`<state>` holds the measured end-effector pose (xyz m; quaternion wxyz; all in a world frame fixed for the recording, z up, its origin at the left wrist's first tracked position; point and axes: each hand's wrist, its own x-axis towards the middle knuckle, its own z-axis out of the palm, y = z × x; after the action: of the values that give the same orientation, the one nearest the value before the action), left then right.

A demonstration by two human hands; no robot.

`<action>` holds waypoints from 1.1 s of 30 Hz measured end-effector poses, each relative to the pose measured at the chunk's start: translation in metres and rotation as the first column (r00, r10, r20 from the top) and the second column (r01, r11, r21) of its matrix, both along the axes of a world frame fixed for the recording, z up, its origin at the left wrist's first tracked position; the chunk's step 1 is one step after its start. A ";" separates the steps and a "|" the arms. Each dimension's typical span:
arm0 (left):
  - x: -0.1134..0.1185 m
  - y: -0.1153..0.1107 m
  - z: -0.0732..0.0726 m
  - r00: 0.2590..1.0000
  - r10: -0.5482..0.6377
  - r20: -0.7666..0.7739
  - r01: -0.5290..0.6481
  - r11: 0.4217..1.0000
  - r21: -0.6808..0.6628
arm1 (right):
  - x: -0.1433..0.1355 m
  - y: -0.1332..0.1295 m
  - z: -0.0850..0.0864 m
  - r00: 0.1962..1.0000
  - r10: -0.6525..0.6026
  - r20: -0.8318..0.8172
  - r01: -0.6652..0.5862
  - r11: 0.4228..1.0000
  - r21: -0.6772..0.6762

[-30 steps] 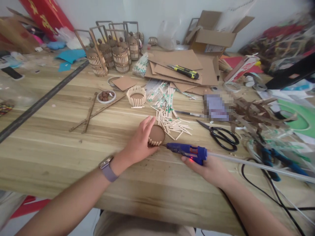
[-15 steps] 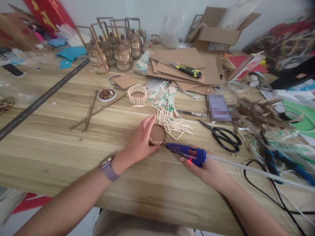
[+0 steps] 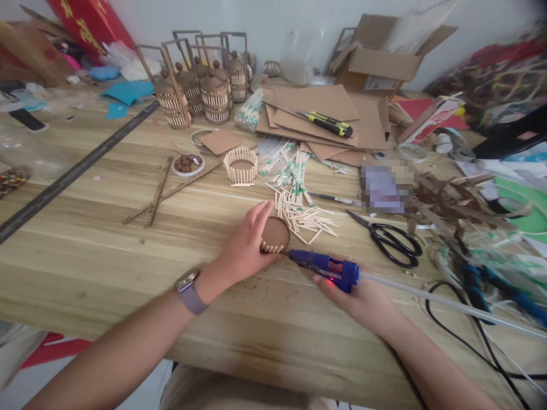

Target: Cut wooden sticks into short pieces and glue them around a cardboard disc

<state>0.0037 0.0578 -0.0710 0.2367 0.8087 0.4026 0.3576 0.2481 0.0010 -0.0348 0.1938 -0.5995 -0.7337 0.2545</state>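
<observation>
My right hand [image 3: 363,296] grips a blue glue gun [image 3: 325,269] with a red light on and a long glue stick out of its back. Its nozzle meets the near right rim of a round brown cardboard base [image 3: 276,232]. Short wooden sticks stand along that base's front edge. My left hand [image 3: 248,245] curves around the base's left side, thumb in front and fingers behind, holding it on the table. Just beyond lies a pile of loose cut sticks [image 3: 303,216]. A fuller ring of upright sticks [image 3: 240,166] stands farther back.
Black scissors [image 3: 391,242] lie right of the stick pile. Behind are cardboard sheets [image 3: 311,105] with a utility knife [image 3: 327,123], and several lidded stick baskets [image 3: 215,99]. A small bowl of brown pieces [image 3: 188,164] sits left. Cables [image 3: 461,336] and pliers [image 3: 476,290] are at right.
The view has shifted slightly. Both hands, the glue gun and the round base keep nearly the same positions relative to each other.
</observation>
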 end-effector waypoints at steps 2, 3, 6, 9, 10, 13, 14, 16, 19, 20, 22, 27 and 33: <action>0.000 0.000 0.000 1.000 0.000 0.003 0.000 1.000 0.001 | -0.001 0.000 0.000 1.000 0.006 -0.004 -0.006 1.000 0.015; 0.000 0.000 -0.001 1.000 0.000 0.003 0.000 1.000 0.003 | -0.001 0.000 0.000 1.000 0.007 -0.009 -0.007 1.000 0.022; 0.000 0.001 -0.001 1.000 0.001 0.005 -0.001 1.000 0.009 | -0.002 0.000 0.001 1.000 0.018 -0.014 -0.018 0.999 0.027; 0.000 0.001 -0.001 1.000 0.003 0.004 -0.003 1.000 0.008 | -0.002 0.000 0.000 1.000 0.016 -0.010 -0.016 0.999 0.037; 0.000 0.001 -0.001 1.000 0.005 0.003 -0.005 1.000 0.006 | -0.002 0.000 0.000 1.000 0.013 -0.009 -0.013 0.999 0.042; 0.000 0.000 -0.001 1.000 0.006 0.003 -0.006 1.000 -0.001 | -0.003 0.000 0.000 1.000 0.009 -0.010 -0.008 0.998 0.054; -0.001 0.000 -0.001 1.000 0.004 0.004 -0.004 1.000 -0.003 | -0.003 0.000 0.000 1.000 0.008 -0.009 -0.007 0.999 0.054; -0.001 0.000 0.000 1.000 0.000 0.004 0.000 1.000 -0.004 | -0.004 0.000 0.001 1.000 0.002 -0.008 -0.002 0.998 0.056; -0.001 0.000 0.000 1.000 0.002 0.001 -0.002 1.000 -0.004 | -0.006 0.000 0.003 1.000 -0.001 -0.006 0.001 0.998 0.056; 0.000 0.000 0.000 1.000 0.003 0.001 -0.003 1.000 -0.004 | -0.006 0.000 0.003 1.000 -0.001 -0.007 0.001 0.998 0.058; 0.000 0.001 0.000 1.000 0.006 -0.001 -0.006 1.000 -0.010 | -0.006 -0.001 0.004 1.000 -0.005 -0.012 0.005 0.998 0.060; -0.001 0.000 0.001 1.000 0.011 -0.008 -0.011 1.000 -0.001 | -0.005 -0.001 0.000 1.000 -0.012 -0.015 0.012 0.998 0.058; -0.001 0.002 -0.005 0.999 0.031 -0.026 -0.030 0.999 0.036 | 0.001 0.002 0.003 0.997 0.006 -0.083 -0.007 1.000 -0.002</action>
<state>0.0023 0.0597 -0.0765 0.2113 0.8114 0.4114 0.3574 0.2493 0.0035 -0.0314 0.2228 -0.5862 -0.7267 0.2805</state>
